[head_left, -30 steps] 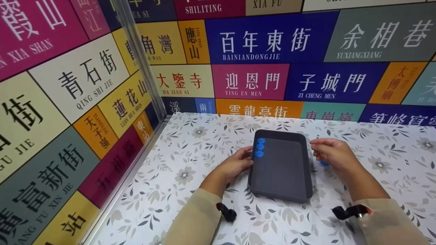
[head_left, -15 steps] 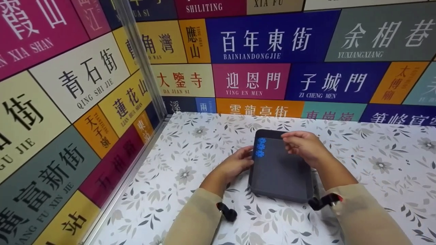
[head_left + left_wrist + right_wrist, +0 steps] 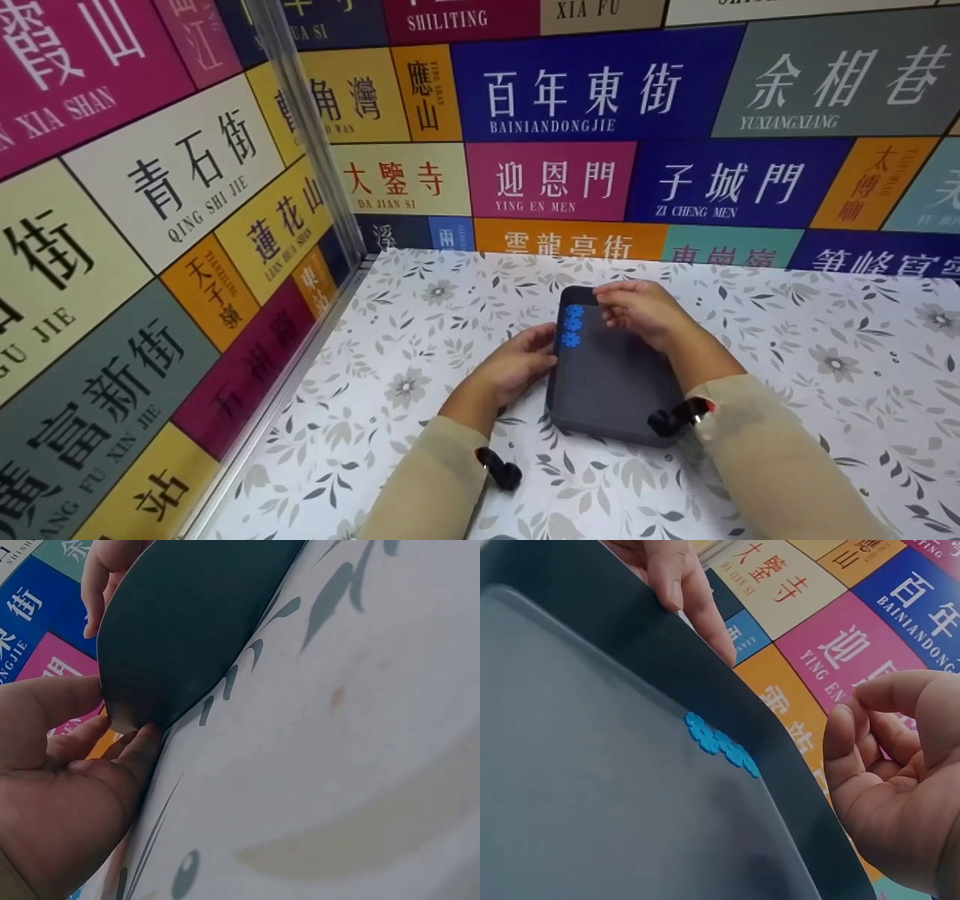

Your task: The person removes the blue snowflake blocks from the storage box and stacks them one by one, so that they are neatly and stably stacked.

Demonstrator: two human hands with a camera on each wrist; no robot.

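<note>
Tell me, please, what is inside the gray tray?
In the tray, three blue flower-shaped pieces lie by the left wall; the right hand and forearm hide the far right part.

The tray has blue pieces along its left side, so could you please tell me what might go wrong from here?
The right hand is poised close to the blue pieces, so its fingertips might nudge them out of their row if they seem as loose as they look.

The left hand touches only the outer left side of the tray; a push from that side could slide it across the table.
</note>
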